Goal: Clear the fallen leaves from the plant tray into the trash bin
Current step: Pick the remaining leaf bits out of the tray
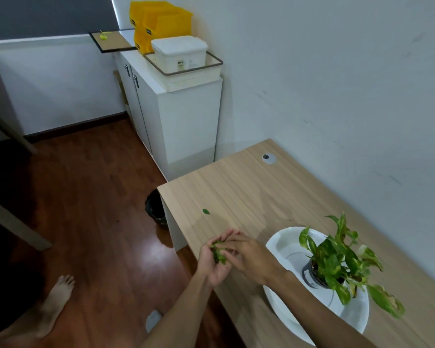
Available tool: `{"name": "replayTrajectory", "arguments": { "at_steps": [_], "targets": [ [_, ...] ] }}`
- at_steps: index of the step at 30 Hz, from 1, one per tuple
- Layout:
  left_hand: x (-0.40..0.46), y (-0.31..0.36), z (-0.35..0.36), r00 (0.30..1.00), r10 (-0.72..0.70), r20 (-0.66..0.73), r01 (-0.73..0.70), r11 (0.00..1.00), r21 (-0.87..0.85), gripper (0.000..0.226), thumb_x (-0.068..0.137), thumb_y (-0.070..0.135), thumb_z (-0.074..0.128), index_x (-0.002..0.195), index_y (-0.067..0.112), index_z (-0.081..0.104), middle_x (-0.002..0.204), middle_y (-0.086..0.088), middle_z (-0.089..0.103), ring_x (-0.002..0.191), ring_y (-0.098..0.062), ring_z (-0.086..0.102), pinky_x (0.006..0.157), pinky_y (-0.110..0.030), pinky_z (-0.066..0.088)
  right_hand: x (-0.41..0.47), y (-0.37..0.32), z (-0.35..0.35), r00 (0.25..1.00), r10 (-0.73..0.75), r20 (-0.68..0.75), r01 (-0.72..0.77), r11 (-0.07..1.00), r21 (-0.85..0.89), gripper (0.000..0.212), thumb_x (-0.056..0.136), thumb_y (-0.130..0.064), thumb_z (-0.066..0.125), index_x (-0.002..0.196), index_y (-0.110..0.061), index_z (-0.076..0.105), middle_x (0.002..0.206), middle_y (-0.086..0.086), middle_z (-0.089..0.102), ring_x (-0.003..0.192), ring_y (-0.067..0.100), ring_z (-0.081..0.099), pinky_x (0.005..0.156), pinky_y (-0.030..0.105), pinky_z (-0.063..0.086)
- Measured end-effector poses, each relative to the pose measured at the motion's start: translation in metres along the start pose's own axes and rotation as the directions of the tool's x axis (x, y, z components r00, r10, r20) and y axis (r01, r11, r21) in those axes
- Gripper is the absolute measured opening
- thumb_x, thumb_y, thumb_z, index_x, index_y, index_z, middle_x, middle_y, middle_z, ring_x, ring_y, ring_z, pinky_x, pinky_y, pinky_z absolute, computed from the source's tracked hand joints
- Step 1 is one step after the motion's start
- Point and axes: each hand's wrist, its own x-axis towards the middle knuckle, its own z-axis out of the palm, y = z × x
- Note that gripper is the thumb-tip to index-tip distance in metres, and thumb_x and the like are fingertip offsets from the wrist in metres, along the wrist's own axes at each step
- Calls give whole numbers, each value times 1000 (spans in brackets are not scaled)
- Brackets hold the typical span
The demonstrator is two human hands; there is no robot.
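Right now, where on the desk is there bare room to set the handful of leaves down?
Bare wood runs from the grommet hole down to the white tray, with only a stray leaf near the left edge. It is crowded at the near end, where the tray and potted plant sit beside both hands.

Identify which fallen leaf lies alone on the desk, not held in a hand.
The small dark green leaf near the desk's far left edge; the other loose leaves are bunched in the left hand.
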Motion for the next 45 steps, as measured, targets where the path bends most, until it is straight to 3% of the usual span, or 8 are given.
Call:
{"name": "replayTrajectory", "arguments": {
  "at_steps": [4,9,18,26,31,34,39,45],
  "targets": [
    [6,16,4,1000,3,-2,-3,999,-46,34,96,15,40,109,-6,63,107,-23,67,91,-30,69,64,-33,61,23,2,-5,992,77,-99,-70,995,75,24,94,-40,55,115,-36,65,105,-17,64,94,1,60,82,26,53],
    [11,56,-2,999,36,-25,-35,999,28,42,96,17,39,118,-6,66,123,-22,67,110,-30,68,108,-41,45,72,14,3,964,213,-159,-189,970,152,24,93,-46,54,108,-35,69,86,-15,65,77,3,61,72,29,53],
    [23,153,-21,991,60,-123,-53,997,58,42,99,15,36,127,-9,56,130,-28,61,111,-37,66,93,-49,52,154,47,59,867,462,-190,-455,887,79,22,92,-29,60,111,-24,69,99,1,71,87,15,67,77,35,56],
    [47,196,-26,991,45,-124,-37,997,62,42,98,14,36,125,-10,56,129,-27,62,109,-36,68,92,-47,54,173,52,76,880,445,-163,-470,866,-173,18,90,-36,58,102,-30,70,93,-3,66,90,19,61,71,34,51],
    [52,205,-24,992,45,-116,-38,998,59,40,97,13,36,120,-10,59,125,-28,64,113,-36,64,92,-47,53,177,43,80,854,482,-197,-509,853,-120,15,90,-36,58,97,-27,68,90,-5,66,87,17,61,71,33,50],
    [55,212,-21,990,58,-125,-52,997,53,41,96,14,36,122,-9,58,126,-28,63,114,-35,64,92,-47,53,189,26,68,857,448,-254,-452,891,45,10,90,-33,62,96,-28,69,85,-11,62,77,6,58,68,26,49],
    [60,223,1,989,67,-130,-61,997,52,42,98,17,35,125,-5,58,129,-23,62,101,-30,72,92,-33,55,212,-25,47,970,152,-188,-152,988,15,19,91,-38,57,106,-33,69,90,-16,56,84,0,52,72,16,45],
    [60,235,21,998,8,-63,-7,1000,19,46,101,22,28,129,-5,54,134,-24,58,125,-31,54,105,-40,41,225,-53,55,988,-3,-155,-9,997,-81,22,92,-37,58,108,-31,71,109,-12,65,103,3,51,85,21,48]
  ]
}}
